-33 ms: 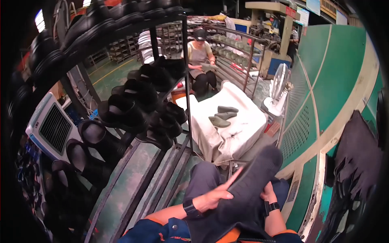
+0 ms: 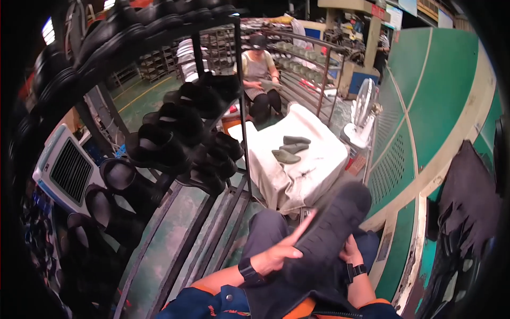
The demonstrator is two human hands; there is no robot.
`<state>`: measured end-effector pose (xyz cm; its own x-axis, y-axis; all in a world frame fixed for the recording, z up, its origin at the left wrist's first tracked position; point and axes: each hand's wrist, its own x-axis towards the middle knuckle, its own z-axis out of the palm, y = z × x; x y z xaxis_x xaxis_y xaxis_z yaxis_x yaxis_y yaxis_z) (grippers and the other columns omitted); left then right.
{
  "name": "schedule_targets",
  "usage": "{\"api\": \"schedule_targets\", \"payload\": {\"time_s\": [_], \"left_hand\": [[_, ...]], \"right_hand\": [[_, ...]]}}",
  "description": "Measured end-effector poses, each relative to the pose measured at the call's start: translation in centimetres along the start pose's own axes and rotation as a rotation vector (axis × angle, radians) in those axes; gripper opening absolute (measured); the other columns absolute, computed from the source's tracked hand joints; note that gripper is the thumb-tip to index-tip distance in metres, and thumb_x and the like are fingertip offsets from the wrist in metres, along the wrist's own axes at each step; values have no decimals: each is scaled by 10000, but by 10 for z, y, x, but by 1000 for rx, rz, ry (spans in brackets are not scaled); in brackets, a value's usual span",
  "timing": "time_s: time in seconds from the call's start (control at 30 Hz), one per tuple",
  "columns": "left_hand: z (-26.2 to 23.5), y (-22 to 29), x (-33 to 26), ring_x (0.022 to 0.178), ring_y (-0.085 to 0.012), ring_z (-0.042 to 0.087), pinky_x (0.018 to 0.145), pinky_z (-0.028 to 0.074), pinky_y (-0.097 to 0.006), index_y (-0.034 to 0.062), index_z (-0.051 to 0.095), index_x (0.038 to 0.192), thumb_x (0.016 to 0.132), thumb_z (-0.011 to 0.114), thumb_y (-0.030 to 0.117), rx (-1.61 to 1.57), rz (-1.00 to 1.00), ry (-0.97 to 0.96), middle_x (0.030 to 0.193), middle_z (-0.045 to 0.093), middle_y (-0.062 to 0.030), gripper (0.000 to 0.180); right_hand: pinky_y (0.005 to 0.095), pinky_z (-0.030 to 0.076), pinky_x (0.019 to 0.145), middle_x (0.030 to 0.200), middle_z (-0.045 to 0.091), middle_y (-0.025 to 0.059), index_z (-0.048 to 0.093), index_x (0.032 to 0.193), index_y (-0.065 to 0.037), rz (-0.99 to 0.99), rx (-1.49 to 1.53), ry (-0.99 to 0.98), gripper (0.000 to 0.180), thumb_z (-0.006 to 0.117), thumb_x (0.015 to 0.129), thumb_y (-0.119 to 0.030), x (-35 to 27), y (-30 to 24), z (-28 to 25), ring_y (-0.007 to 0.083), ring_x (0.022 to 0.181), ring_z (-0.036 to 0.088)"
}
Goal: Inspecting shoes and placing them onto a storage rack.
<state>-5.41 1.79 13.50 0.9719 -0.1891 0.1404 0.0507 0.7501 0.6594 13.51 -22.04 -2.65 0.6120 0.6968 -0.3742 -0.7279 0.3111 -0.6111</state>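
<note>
A black shoe point(image 2: 334, 226) is held over my lap, its ridged sole turned up toward me and its far end pointing ahead and to the right. Along its left edge lies my left hand point(image 2: 276, 257), thumb across the sole and a finger stretched out along the side. My right hand point(image 2: 350, 251) grips the shoe's right side, with most of its fingers hidden behind it. The lower end of the shoe merges with dark cloth on my lap. Ahead, a few grey-green shoe-shaped pieces point(image 2: 287, 156) lie on a white-covered table point(image 2: 319, 181).
A metal rack point(image 2: 240, 106) holding several black shoes point(image 2: 154, 146) stands close on my left. Beyond it is an air cooler point(image 2: 69, 169). A green panel point(image 2: 441, 101) rises on the right, near a white fan point(image 2: 362, 117). Across the table sits a person point(image 2: 259, 72).
The shoe has tilted slightly in my hands, so its sole ridges show more plainly. Both hands keep their hold. The whole view has shifted a little.
</note>
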Motion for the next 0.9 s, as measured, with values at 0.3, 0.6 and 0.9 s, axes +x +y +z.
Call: {"api": "schedule_targets", "payload": {"time_s": [0.3,0.6,0.9], "left_hand": [[-35,28,-67,1341,-356,443,1119,367,-441,56,60,1562,677,755,358,9,168,346,1501,341,-235,1165],[-38,30,-141,1374,-313,409,1148,307,-395,-3,106,1559,611,730,351,225,309,661,1528,329,-196,1189],[-34,40,-140,1458,-283,275,1186,208,-393,9,100,1562,591,786,217,535,376,583,1580,243,-170,1206]], "right_hand": [[494,580,815,1163,622,197,462,1374,-42,333,176,-350,702,585,916,-559,-26,57,61,346,1015,655],[335,558,758,1123,652,174,501,1329,-34,-142,142,-211,479,451,1015,-393,98,-66,178,251,915,670],[375,601,751,1203,624,190,509,1334,6,320,-341,-466,461,523,1013,-324,84,17,203,264,950,686]]}}
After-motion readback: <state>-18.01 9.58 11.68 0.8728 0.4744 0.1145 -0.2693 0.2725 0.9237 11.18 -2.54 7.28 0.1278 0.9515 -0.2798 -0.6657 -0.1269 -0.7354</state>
